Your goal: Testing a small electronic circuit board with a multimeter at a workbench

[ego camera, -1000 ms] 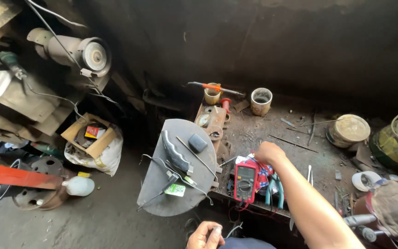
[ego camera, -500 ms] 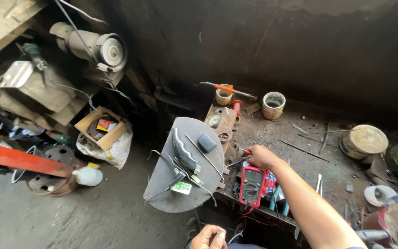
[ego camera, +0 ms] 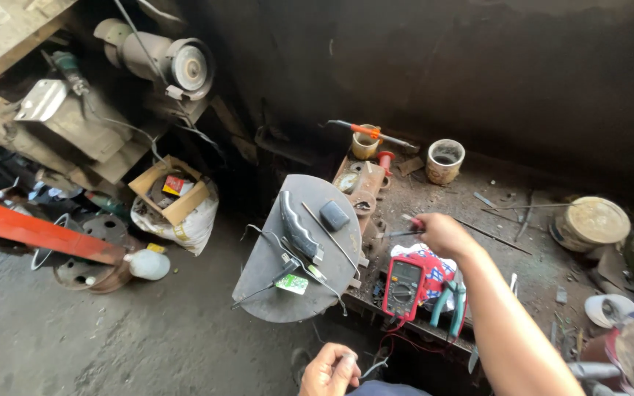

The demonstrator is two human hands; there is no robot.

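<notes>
Two hands are seen: a red-handled probe (ego camera: 403,230) is gripped by the right hand (ego camera: 442,233) above the red multimeter (ego camera: 403,287); thin wires (ego camera: 373,366) are pinched in the left hand (ego camera: 328,371), near.

Right hand (ego camera: 442,233) lifted off multimeter (ego camera: 403,287), now holding red-handled probe (ego camera: 399,232).

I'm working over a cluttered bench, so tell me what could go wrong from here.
1. The right hand holds a red-handled probe above a crowded bench; it might snag the red multimeter.
2. The meter's leads trail off the bench edge toward the left hand; a tug could pull it off.
3. The grey plate overhangs and may tip.
</notes>
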